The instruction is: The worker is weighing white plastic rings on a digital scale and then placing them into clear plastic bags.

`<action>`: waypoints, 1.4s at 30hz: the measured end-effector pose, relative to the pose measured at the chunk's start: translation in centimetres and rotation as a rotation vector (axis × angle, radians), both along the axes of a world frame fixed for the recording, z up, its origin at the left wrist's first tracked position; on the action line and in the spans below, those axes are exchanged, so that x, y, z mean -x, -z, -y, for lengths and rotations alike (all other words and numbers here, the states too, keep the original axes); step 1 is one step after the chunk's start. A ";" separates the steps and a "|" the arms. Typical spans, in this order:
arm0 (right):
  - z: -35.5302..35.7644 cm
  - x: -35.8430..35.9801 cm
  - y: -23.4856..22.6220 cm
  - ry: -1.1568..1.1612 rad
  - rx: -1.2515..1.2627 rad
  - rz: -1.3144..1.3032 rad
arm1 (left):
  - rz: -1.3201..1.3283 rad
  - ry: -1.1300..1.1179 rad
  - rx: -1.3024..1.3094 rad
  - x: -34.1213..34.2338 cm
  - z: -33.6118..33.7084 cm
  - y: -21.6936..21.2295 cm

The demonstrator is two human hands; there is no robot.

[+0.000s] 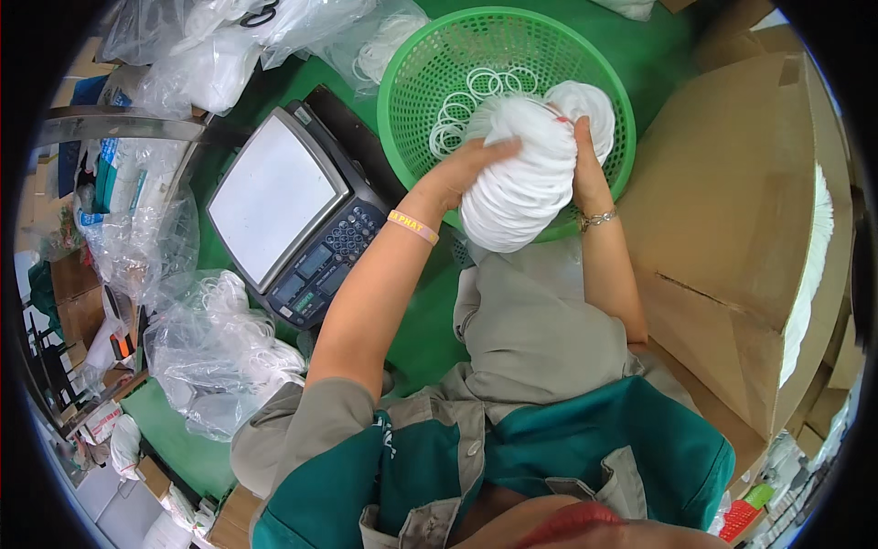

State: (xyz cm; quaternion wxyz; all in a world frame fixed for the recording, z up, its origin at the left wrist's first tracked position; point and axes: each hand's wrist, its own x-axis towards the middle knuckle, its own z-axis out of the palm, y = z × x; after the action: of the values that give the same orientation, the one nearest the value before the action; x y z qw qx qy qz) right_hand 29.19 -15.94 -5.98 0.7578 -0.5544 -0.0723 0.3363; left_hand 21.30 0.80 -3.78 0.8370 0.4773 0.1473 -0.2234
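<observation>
Between my two hands, over the near side of a green perforated plastic basket (402, 69), is a thick bundle of white cord loops (517, 197). A small red mark shows near its top. My left hand (471, 169) is closed against the bundle's left side, its fingers partly smeared by motion. On the right side, my right hand (590, 174) grips it with the thumb up and the other fingers hidden. Behind the bundle, another mass of white loops (599, 114) shows in the basket. Several loose white rings (453, 123) lie on the basket's bottom.
A digital weighing scale (274, 201) with a white pan stands left of the basket on the green floor (425, 316). Clear plastic bags of white loops (224, 348) lie at the left and far left. A large open cardboard box (722, 210) stands close on the right.
</observation>
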 end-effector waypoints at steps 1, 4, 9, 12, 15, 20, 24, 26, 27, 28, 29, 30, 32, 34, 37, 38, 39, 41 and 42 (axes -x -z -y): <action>0.0 0.8 -0.2 -0.022 -0.118 -0.058 | -0.020 -0.116 0.169 -0.3 0.1 0.2; 0.7 3.2 1.1 -0.072 -0.209 -0.086 | 0.031 -0.273 0.346 -1.3 0.0 -0.1; 0.8 2.9 1.5 -0.176 -0.114 -0.057 | 0.093 -0.189 0.314 -0.7 -1.4 -1.0; -0.1 2.5 0.3 -0.098 -0.124 -0.159 | 0.193 -0.229 0.178 -0.3 -1.8 -0.6; 0.5 2.6 1.3 -0.060 -0.089 -0.110 | 0.141 -0.219 0.148 -0.7 -1.2 -1.3; 0.3 2.4 -0.4 -0.094 -0.070 -0.123 | 0.260 -0.169 0.104 -0.7 -1.6 -1.7; -0.1 1.8 -2.0 -0.123 0.203 0.242 | 0.284 -0.160 -0.097 -0.4 -1.2 -2.0; 0.3 0.3 -0.8 -0.016 0.278 0.151 | 0.304 -0.095 -0.173 -0.1 -0.5 -2.2; 0.5 -0.2 0.0 0.104 0.249 0.093 | 0.295 -0.096 -0.185 -0.1 0.0 -2.2; 0.4 -0.4 0.0 0.108 0.347 0.173 | 0.289 -0.097 -0.181 0.0 0.0 -1.6; 0.2 -0.2 0.2 0.134 0.348 0.159 | 0.282 -0.101 -0.189 0.2 0.1 -1.1; 0.0 0.0 0.3 0.160 0.350 0.145 | 0.276 -0.104 -0.196 0.2 0.1 -0.6; -0.4 1.0 -0.5 0.169 0.310 0.172 | 0.310 -0.123 -0.149 0.6 0.0 -0.7; -0.5 1.5 -0.7 0.142 0.231 0.137 | 0.318 -0.138 -0.095 0.8 -0.2 -0.4; -0.4 2.4 -1.5 -0.043 0.306 0.253 | 0.216 -0.203 -0.171 0.6 -0.3 -0.4; -0.5 2.4 -1.2 -0.052 0.277 0.334 | 0.158 -0.234 -0.170 0.4 -0.3 -0.4; -0.6 2.5 -0.8 -0.062 0.249 0.413 | 0.169 -0.287 -0.110 0.4 -0.4 -0.4; -0.7 2.6 -0.9 -0.085 0.244 0.428 | 0.184 -0.286 -0.006 0.0 -0.8 -0.6; -0.6 2.6 -0.9 -0.098 0.234 0.418 | 0.197 -0.282 0.098 -0.1 -0.9 -0.8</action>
State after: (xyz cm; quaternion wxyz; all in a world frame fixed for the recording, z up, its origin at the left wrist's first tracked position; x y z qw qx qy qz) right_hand 26.57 -15.34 -5.05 0.6396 -0.6919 -0.2149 0.2569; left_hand 21.41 1.72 -2.99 0.8927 0.4301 0.1191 -0.0627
